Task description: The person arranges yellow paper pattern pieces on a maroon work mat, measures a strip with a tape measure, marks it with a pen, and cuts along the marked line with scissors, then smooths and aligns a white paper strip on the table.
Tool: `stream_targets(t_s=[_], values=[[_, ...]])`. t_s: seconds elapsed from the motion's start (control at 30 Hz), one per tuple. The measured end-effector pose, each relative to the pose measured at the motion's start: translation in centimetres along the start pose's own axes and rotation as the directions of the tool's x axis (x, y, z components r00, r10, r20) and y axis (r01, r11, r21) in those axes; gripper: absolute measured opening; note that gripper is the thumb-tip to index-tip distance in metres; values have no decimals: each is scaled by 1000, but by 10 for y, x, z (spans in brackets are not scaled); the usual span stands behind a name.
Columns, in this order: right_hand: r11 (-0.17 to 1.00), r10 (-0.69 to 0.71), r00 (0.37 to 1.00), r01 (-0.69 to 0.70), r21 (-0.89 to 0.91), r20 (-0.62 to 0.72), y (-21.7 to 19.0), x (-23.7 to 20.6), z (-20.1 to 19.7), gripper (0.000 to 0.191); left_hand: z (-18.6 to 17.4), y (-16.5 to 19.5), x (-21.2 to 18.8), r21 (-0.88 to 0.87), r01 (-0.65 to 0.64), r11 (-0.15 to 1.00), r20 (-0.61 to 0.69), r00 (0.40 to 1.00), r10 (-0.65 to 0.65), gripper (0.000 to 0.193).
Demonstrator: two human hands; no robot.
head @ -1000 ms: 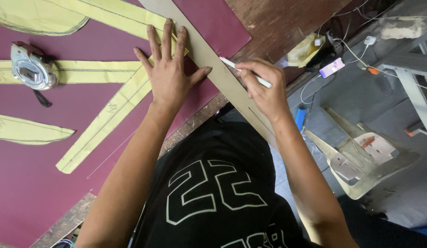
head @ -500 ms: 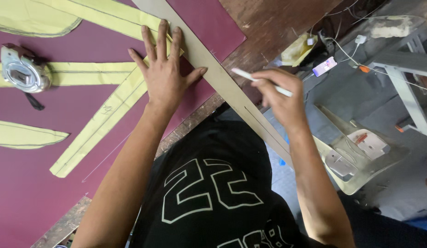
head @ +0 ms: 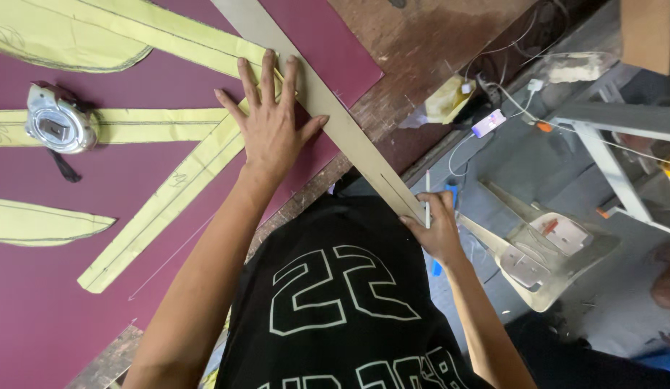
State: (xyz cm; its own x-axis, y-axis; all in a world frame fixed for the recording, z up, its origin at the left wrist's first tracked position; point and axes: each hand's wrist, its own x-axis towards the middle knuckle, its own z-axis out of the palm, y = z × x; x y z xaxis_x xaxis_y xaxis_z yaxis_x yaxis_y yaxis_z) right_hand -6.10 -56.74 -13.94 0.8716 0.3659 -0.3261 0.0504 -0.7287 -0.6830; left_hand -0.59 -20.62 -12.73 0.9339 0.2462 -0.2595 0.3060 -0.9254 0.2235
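Light: soft, even daylight across the maroon sheet [head: 54, 310]; bright, no harsh hotspots.
Shadows: faint, short, beneath the left hand [head: 271, 130] and its fingers [head: 247, 78].
Glare: mild sheen on the metal tape measure [head: 59, 121].
Focus: worktop [head: 429, 43] sharp; floor at right softer.
Blur: slight at right hand [head: 437, 229].
Edges: wide-angle stretch towards corners.

**Maroon, yellow and tan under your hands**

Under your left hand [head: 271, 126]: maroon sheet [head: 32, 317], pale yellow pattern strips [head: 158, 209] with dark outlines. By your right hand [head: 437, 229]: tan ruler [head: 328, 108], white pencil [head: 426, 198]. Your black shirt [head: 335, 302] has white-outlined figures.
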Motion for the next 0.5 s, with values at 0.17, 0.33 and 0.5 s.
stream_targets(t_s=[0.17,0.33,0.5], values=[[993,-116,988,113,-30,-104,-9,-14,-12,42,-27,16,-14,-87,-327,941,10,944,329,98],[995,-100,962,99,-16,-254,-28,-56,-44,22,-40,62,-47,71,-803,591,-12,592,806,84],[868,-454,767,265,-420,-454,-32,-82,-91,4,-53,105,-54,13,-878,479,-283,456,844,2]])
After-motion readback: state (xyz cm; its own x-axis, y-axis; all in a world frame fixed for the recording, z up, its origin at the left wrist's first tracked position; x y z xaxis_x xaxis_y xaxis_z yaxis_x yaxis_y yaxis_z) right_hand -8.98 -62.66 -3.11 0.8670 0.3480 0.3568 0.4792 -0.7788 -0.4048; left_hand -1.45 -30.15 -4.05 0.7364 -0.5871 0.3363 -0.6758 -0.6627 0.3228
